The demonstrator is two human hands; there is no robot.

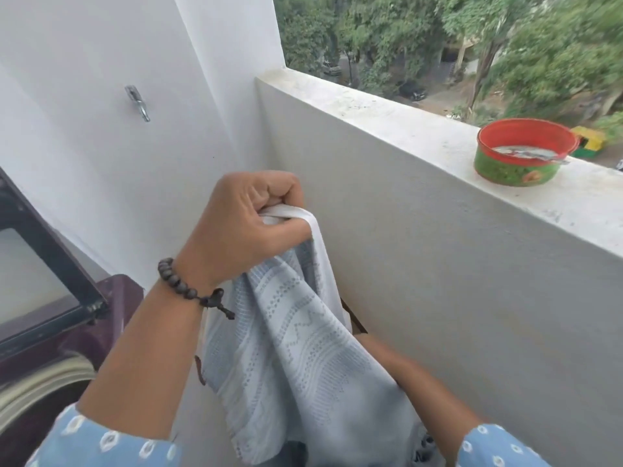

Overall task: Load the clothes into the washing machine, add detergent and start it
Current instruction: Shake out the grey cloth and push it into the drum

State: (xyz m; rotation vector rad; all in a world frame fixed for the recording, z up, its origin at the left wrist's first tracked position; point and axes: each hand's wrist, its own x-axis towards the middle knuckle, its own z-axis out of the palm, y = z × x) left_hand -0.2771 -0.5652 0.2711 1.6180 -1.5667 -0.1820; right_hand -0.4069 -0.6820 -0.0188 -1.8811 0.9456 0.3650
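Note:
My left hand (246, 224), with a dark bead bracelet on the wrist, grips the top of a pale blue-grey patterned cloth (296, 365) and holds it up in front of the balcony wall. The cloth hangs down past the frame's bottom edge. Only my right forearm (421, 389) shows; the cloth covers that hand. At the left edge stands a dark maroon top-loading washing machine (114, 305), its glass lid (37, 284) raised and the drum rim (40, 385) visible below.
A red and green bowl (522, 153) holding water sits on the parapet ledge (387, 112) at the right. A metal hook (138, 102) is fixed to the white wall. Trees and a street lie beyond the ledge.

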